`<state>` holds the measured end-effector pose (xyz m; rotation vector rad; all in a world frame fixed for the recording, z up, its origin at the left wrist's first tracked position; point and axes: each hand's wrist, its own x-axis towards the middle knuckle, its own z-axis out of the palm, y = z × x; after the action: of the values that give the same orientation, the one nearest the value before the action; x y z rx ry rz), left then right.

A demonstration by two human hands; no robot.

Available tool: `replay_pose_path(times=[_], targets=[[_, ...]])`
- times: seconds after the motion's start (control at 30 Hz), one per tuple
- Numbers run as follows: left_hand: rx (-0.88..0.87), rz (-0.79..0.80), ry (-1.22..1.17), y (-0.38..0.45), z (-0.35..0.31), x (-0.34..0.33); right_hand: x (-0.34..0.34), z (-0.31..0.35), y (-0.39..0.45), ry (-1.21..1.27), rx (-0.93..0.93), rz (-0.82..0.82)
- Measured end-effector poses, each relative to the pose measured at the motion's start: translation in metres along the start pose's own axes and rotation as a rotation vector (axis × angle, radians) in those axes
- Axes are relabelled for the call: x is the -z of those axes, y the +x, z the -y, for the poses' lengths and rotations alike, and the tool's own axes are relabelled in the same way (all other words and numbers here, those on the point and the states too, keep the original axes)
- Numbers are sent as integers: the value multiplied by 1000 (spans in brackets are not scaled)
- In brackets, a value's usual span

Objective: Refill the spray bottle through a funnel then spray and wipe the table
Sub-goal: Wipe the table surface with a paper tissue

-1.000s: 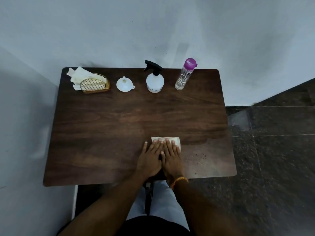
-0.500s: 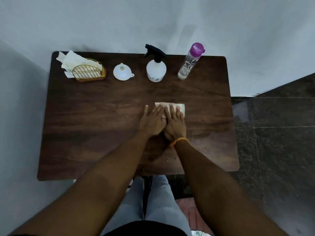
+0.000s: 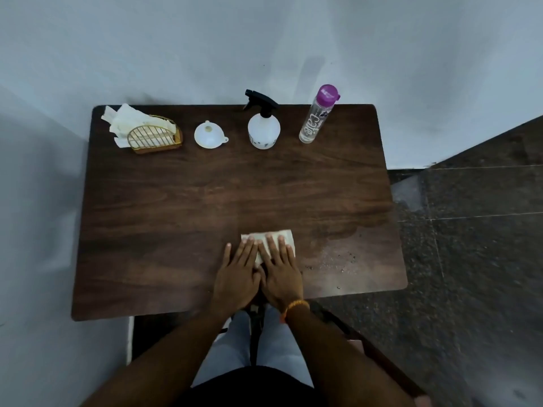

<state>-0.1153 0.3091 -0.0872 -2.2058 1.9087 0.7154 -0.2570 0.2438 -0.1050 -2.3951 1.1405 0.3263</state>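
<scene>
On the dark wooden table (image 3: 164,218), my left hand (image 3: 237,277) and my right hand (image 3: 281,274) lie flat side by side, fingers spread, pressing a folded white tissue (image 3: 286,237) near the front edge. Most of the tissue is hidden under the fingers. At the back of the table stand a white spray bottle (image 3: 263,131) with a black trigger head, an upside-down white funnel (image 3: 208,135), and a clear water bottle (image 3: 316,118) with a purple cap. Water droplets (image 3: 338,261) and a damp patch lie to the right of my hands.
A gold wire holder (image 3: 155,136) stuffed with white tissues sits at the back left corner. A pale wall runs behind and left of the table. Dark stone floor (image 3: 470,245) lies to the right. My legs show below the front edge.
Both hands slid the tissue from near the front edge up to mid-table, then back toward the front edge. The bottles, funnel and holder did not move.
</scene>
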Motion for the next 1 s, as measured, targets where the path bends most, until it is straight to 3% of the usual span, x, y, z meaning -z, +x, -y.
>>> replay_pose_path(times=[0.2,0.33,0.67,1.0], targets=[[-100,64,-21,-65,-44,-45,-36,-7,-97,-64,-72,-11],[-151,55,-11,-77,-50,-44,-44,-5,-117,-65,-103,23],[-89,35,0,-36,-56,-26,-26,-14,-80,0,-137,45],[-71,15,40,77,-101,23,31,-105,-2,21,-137,26]])
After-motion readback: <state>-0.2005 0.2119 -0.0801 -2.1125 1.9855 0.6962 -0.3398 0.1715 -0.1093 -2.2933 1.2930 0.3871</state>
